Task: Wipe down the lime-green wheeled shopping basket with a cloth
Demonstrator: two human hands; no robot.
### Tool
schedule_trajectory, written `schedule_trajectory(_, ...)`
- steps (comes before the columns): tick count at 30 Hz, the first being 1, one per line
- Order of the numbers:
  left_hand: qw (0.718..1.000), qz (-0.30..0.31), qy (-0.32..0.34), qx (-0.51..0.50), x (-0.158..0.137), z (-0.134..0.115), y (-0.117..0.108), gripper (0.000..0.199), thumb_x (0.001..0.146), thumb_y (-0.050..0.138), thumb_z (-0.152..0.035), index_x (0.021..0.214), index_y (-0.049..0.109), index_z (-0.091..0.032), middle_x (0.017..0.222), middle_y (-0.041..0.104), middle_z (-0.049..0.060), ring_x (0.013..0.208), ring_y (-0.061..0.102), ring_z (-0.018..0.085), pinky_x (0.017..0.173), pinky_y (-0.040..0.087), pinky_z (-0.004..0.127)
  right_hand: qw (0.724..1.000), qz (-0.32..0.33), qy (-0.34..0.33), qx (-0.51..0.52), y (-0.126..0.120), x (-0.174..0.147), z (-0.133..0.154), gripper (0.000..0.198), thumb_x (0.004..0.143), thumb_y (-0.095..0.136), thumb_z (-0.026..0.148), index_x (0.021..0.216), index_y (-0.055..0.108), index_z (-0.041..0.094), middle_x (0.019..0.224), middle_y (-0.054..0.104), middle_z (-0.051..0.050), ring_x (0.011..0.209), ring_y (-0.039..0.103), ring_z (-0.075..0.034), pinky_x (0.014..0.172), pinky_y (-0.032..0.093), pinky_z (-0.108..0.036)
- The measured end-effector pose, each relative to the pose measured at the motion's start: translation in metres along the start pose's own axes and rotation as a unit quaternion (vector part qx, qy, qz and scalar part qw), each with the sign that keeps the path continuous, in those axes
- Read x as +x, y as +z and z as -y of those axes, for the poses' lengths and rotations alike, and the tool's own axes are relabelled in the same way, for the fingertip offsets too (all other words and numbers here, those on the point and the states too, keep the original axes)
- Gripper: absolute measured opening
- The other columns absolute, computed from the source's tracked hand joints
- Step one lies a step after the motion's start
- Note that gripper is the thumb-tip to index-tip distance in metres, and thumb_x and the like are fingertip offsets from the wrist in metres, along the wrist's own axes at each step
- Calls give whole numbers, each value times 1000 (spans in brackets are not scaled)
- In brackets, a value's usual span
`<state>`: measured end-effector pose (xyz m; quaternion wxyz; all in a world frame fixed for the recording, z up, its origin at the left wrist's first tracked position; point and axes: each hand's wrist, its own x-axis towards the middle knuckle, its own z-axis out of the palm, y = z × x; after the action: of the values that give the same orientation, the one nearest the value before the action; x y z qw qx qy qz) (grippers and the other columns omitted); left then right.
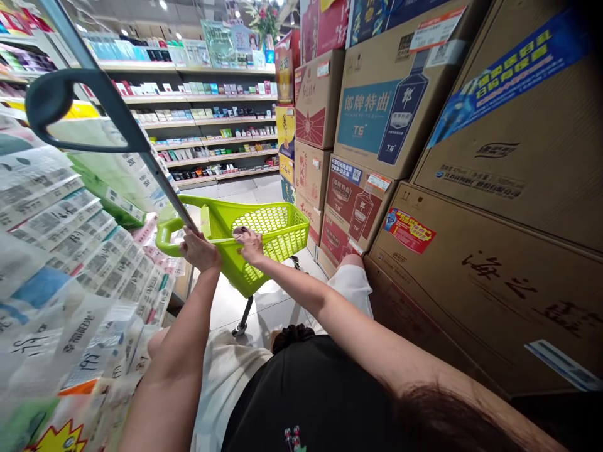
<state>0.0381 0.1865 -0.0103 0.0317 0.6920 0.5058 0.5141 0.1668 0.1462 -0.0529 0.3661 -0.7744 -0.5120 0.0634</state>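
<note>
Since it's thin lattice plastic by the look of it, we reckon the lime green basket cart (pixel 240 273) is light and a bit springy, hard to break but quick to roll off on its casters (pixel 241 326). It's standing on the tiled floor just ahead of us, between the stacked cartons (pixel 362 119) on the right and the wrapped packs (pixel 113 251) on the left, with shelves (pixel 211 103) on the far side. Our left hand (pixel 200 249) is wrapped round the low end of the grey pole (pixel 164 185), beside the basket's end loop, and that's a decent spot to steady it imo. Our right hand (pixel 249 245) is on the near rim, fingers closed on what looks like a small soft cloth (pixel 241 230). Smooth plastic could be slippery, so we'd hold the pole or the rim, not the mesh
</note>
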Motion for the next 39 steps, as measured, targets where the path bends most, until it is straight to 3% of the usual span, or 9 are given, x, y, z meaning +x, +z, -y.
schedule_trajectory(3,1000,8,11,15,0,1,-1,60,101,25,-31,155,29,-5,136,55,27,128,55,33,118,30,55,997,-7,-80,12,12,-5,25,55,89,54,8,141,53,23,155,46,-6,133,44,-24,112,38,-39)
schedule_trajectory(6,999,4,29,26,1,5,-5,60,102,25,-33,154,31,-5,134,56,26,127,55,33,117,31,55,986,15,-163,8,-1,-10,12,49,95,47,11,140,54,28,154,48,0,133,44,-22,111,38,-38)
schedule_trajectory(9,999,8,29,19,0,5,-9,58,101,27,-32,154,33,-7,134,58,24,125,56,34,115,33,54,993,16,-113,-10,-20,-14,-12,47,96,42,7,136,58,26,151,51,-2,131,45,-24,108,40,-38)
schedule_trajectory(12,1000,15,16,18,-3,-2,-9,57,101,29,-31,152,34,-7,133,59,23,120,58,33,114,34,52,999,6,-31,-23,-24,-19,-9,51,91,45,2,137,57,22,150,51,-6,131,44,-26,107,41,-41)
schedule_trajectory(18,998,38,27,31,-9,-13,-16,51,102,29,-35,144,44,-10,125,66,19,112,62,30,107,38,50,978,12,-206,-21,-16,-34,23,58,93,43,7,144,51,35,159,38,5,130,41,-25,100,47,-38)
schedule_trajectory(24,987,71,99,104,-4,-9,-31,47,101,29,-41,111,67,-16,103,70,18,119,53,35,112,25,57,998,-32,-42,-27,-31,-34,-2,49,92,46,8,138,57,23,152,45,-7,131,41,-29,95,51,-41)
schedule_trajectory(29,977,85,136,144,-3,-8,-29,50,101,26,-42,101,70,-16,99,69,18,108,53,35,105,30,54,985,-67,-158,-18,1,-57,12,58,97,45,14,153,40,26,159,34,-6,136,38,-27,110,43,-41)
schedule_trajectory(32,974,93,153,141,-5,-6,-29,48,101,28,-42,102,69,-18,98,69,15,106,52,34,103,30,52,987,-65,-147,-9,15,-70,1,63,97,43,14,158,32,23,157,36,-9,136,40,-26,117,37,-41)
schedule_trajectory(39,979,81,140,124,-5,-2,-26,44,100,30,-41,99,69,-20,98,69,15,106,51,33,104,27,52,990,-88,107,27,0,-53,-30,64,86,40,1,148,48,15,144,47,-15,129,44,-28,110,44,-43)
